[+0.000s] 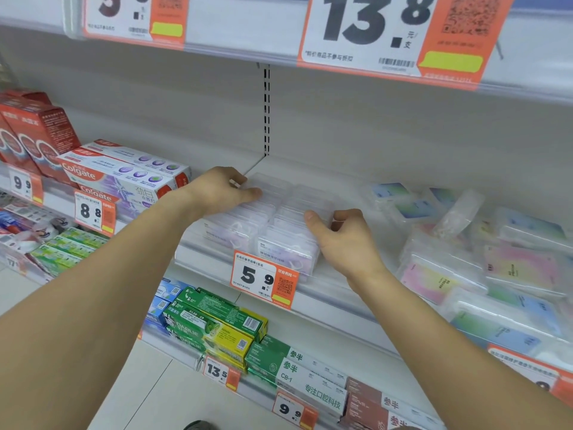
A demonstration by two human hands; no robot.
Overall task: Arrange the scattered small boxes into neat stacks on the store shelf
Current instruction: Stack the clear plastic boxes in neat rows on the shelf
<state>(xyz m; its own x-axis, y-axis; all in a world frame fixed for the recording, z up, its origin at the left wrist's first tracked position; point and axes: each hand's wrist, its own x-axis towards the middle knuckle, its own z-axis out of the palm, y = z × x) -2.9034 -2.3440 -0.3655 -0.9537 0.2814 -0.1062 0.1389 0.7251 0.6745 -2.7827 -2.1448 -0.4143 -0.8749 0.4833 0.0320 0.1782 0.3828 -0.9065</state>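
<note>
Several small clear plastic boxes with purple contents (279, 225) stand in two neat rows on the white store shelf (325, 293), above a 5.9 price tag. My left hand (223, 187) grips the far left end of the rows, thumb on top of a box. My right hand (341, 234) holds the right side of the right row, fingers curled against the boxes. More clear boxes with pastel cards (483, 252) lie scattered in a loose heap on the shelf to the right.
Colgate toothpaste cartons (124, 178) are stacked on the shelf at the left, red cartons (34, 135) beyond them. Green Darlie cartons (217, 324) fill the lower shelf. The upper shelf edge with a 13.8 price tag (390, 35) hangs overhead.
</note>
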